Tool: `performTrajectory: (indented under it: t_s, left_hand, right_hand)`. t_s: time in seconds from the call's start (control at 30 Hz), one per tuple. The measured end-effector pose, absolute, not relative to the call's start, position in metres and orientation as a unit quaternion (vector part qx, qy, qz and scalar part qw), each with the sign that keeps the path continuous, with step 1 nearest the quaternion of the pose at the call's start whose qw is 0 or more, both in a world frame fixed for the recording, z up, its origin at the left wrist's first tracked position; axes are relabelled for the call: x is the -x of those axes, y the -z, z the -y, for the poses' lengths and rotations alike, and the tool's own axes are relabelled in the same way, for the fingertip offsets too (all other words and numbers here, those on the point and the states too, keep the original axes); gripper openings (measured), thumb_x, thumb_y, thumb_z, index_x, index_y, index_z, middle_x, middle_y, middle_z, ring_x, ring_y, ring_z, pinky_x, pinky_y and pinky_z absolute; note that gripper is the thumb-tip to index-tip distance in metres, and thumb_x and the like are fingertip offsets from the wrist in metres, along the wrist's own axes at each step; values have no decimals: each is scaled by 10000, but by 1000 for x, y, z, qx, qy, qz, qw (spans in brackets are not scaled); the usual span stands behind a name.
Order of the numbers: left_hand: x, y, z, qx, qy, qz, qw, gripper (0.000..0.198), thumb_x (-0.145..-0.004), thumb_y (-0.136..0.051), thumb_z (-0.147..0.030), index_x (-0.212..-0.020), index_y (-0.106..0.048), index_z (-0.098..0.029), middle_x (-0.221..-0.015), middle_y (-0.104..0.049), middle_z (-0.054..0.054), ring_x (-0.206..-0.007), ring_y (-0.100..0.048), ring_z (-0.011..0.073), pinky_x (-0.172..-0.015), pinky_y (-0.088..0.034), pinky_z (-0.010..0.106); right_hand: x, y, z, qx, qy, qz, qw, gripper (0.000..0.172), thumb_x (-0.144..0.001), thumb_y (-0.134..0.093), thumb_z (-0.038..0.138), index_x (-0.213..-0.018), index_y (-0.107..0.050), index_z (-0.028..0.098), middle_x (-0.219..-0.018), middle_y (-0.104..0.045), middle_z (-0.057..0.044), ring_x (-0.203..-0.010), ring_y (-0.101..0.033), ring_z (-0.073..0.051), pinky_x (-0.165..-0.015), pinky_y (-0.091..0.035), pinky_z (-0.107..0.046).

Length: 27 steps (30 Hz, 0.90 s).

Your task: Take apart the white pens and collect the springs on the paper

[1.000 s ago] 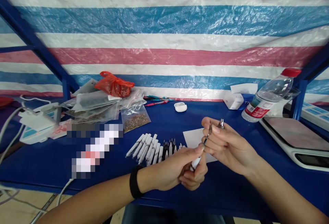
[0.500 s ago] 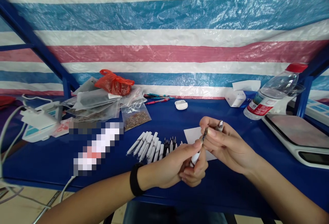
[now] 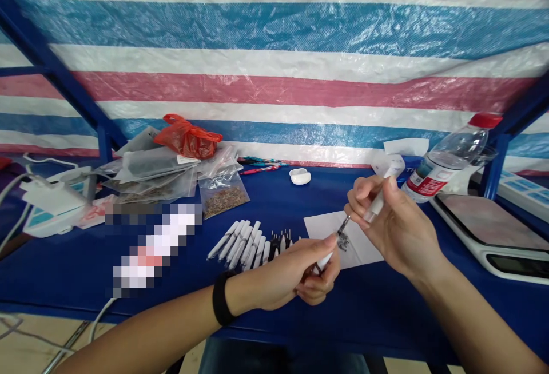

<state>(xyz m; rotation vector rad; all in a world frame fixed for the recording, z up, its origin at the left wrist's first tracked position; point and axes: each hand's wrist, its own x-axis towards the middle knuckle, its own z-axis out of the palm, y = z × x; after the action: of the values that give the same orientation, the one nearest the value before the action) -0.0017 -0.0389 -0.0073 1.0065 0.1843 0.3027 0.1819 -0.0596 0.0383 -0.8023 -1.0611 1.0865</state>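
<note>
My left hand (image 3: 300, 274) is closed around a white pen barrel (image 3: 325, 259), whose tip pokes out between thumb and fingers. My right hand (image 3: 388, 219) is closed on a thin pen refill (image 3: 343, 225) pinched at its end, and a white pen part (image 3: 377, 202) lies along its fingers. The refill's lower end hangs just above the barrel, over a white paper sheet (image 3: 364, 248) with small dark bits on it. A row of white pen barrels (image 3: 240, 242) and several black tips (image 3: 281, 239) lie on the blue table (image 3: 171, 282) to the left.
Plastic bags (image 3: 158, 171) and a red bag (image 3: 186, 139) are piled at the back left. A water bottle (image 3: 446, 165), a white box (image 3: 388, 162) and a digital scale (image 3: 493, 228) stand at the right. A white earbud case (image 3: 299, 176) and coloured pens (image 3: 261, 165) lie at the back.
My right hand has lifted up and to the right, drawing the thin refill away from the barrel in my left hand. My left hand has dropped slightly.
</note>
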Motion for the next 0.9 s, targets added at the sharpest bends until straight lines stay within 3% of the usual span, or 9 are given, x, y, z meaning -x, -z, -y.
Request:
performTrajectory:
  t_s: [0.27,0.5,0.67,0.77,0.9]
  left_hand:
    - [-1,5,42,-500,-109,-99,854,566,-982,-537,-649,-677,-461,-178,-491,-298,-98,-409,-184,47,-429,-140,229]
    - [-1,6,41,-505,-106,-114,849,550,-996,-529,-624,-682,-466,-177,-493,-292,-99,-409,-187,47,-438,-145,238]
    - [1,3,40,-509,-109,-119,846,526,-1016,-510,-594,-700,-478,-175,-507,-278,-103,-419,-175,49,-450,-148,242]
    - [3,1,41,-515,-133,-126,837,449,-1017,-533,-553,-795,-542,-163,-553,-294,-104,-438,-182,51,-464,-158,241]
    - [5,0,39,-603,-212,-161,752,405,-1019,-543,-520,-1078,-648,-133,-620,-349,-88,-498,-276,73,-505,-256,236]
  right_hand:
    - [-184,-35,66,339,-408,544,650,345,-935,-683,563,-820,-746,243,-708,-520,0,-623,-468,-128,-559,-398,-272]
    - [-188,-34,67,368,-379,598,602,372,-969,-648,532,-775,-718,222,-797,-581,-22,-670,-498,-141,-628,-424,-301]
    - [-189,-33,68,403,-350,643,549,318,-991,-623,504,-866,-764,249,-771,-594,-20,-652,-505,-142,-580,-408,-287]
    - [-188,-34,68,417,-326,663,529,275,-989,-632,490,-931,-794,276,-819,-656,-28,-652,-526,-135,-562,-417,-273]
    - [-193,-34,64,459,-299,642,536,190,-923,-732,460,-1027,-818,327,-789,-679,-15,-638,-528,-133,-542,-423,-259]
